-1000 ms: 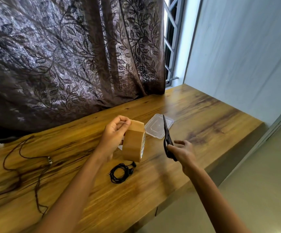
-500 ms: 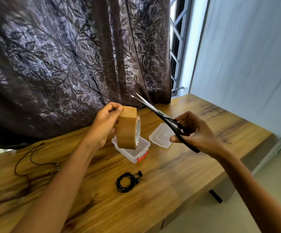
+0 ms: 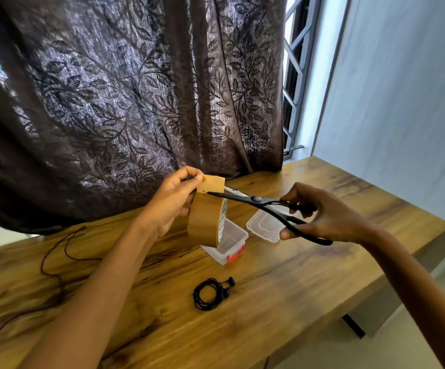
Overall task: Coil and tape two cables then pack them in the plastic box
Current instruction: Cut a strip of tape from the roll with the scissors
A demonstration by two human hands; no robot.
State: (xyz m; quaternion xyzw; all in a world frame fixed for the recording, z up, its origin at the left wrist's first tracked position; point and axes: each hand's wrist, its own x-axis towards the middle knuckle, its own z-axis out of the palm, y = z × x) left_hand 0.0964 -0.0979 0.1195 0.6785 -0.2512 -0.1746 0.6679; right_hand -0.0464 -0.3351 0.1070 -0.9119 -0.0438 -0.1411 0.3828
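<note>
Tabletop: one coiled cable, one loose cable, one box, one lid. My left hand pinches tape; right hand grips scissors.

glossy brown tape roll, clear plastic box, varnished wood table, matt blk scissors

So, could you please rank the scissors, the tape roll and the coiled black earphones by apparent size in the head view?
1. scissors, the longest span
2. tape roll
3. coiled black earphones
The first two are held up nearer the camera, so they may look enlarged against the earphones on the table.
</note>
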